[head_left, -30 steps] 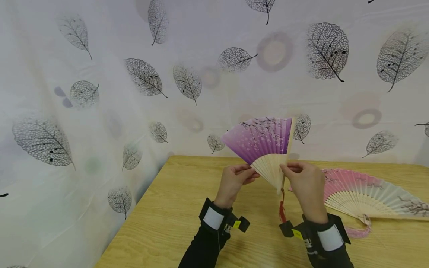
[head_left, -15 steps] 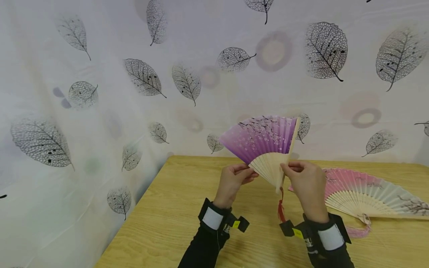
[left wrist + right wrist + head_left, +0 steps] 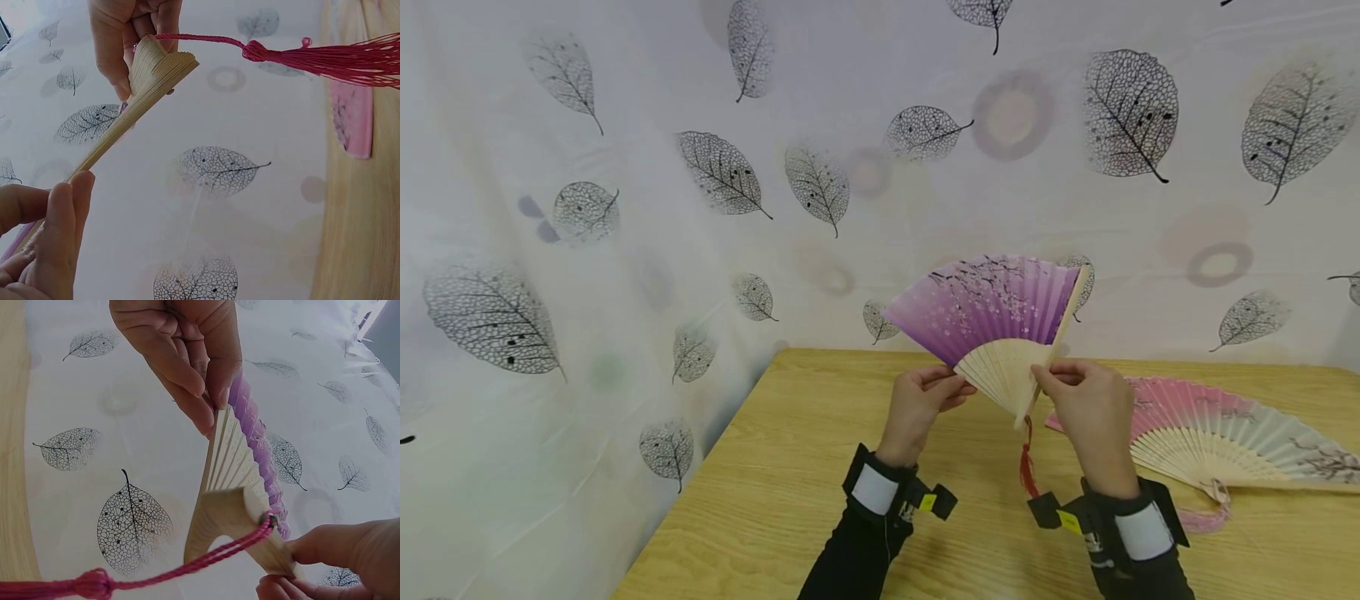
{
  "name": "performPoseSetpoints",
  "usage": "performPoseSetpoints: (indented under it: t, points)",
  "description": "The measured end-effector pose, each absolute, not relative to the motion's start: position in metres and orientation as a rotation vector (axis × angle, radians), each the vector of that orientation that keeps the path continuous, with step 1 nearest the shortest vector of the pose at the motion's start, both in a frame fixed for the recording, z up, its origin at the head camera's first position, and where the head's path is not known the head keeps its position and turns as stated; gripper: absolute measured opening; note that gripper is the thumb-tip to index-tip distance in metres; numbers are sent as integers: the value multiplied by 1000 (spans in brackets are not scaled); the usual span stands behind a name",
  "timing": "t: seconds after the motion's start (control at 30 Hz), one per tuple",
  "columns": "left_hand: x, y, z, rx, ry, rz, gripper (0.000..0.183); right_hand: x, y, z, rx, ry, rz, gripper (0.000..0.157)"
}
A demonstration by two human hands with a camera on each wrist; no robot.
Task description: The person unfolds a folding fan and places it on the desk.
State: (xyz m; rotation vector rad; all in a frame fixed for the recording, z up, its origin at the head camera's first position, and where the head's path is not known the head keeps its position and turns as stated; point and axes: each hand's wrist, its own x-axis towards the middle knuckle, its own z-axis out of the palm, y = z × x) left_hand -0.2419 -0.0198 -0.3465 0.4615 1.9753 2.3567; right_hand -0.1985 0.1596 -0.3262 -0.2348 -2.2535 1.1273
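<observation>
A purple folding fan (image 3: 992, 304) with blossom print and pale ribs is held up, partly spread, over the table. My left hand (image 3: 917, 412) pinches its left outer rib between thumb and fingers. On the other side my right hand (image 3: 1090, 417) pinches the right outer rib near the lower part. From the fan's pivot hangs a red tassel (image 3: 1027, 471); in the left wrist view the tassel (image 3: 337, 59) stretches to the right. The right wrist view shows the pleated ribs (image 3: 234, 456) fanned out between both hands.
A spread pink and white folding fan (image 3: 1217, 433) with a pink tassel (image 3: 1202, 521) lies on the wooden table (image 3: 760, 500) at the right, just beyond my right hand. Behind the table hangs a leaf-print curtain (image 3: 865, 83).
The purple fan has spread wider; its right outer rib and my right hand have shifted slightly right. My left hand stays nearly in place.
</observation>
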Motion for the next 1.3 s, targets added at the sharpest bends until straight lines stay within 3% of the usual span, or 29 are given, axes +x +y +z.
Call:
performPoseSetpoints:
  t: [1.3]
  points:
    - [-242,-24,-342,408,1956,2446,27,-201,171,-329,-234,-2329,1097,38]
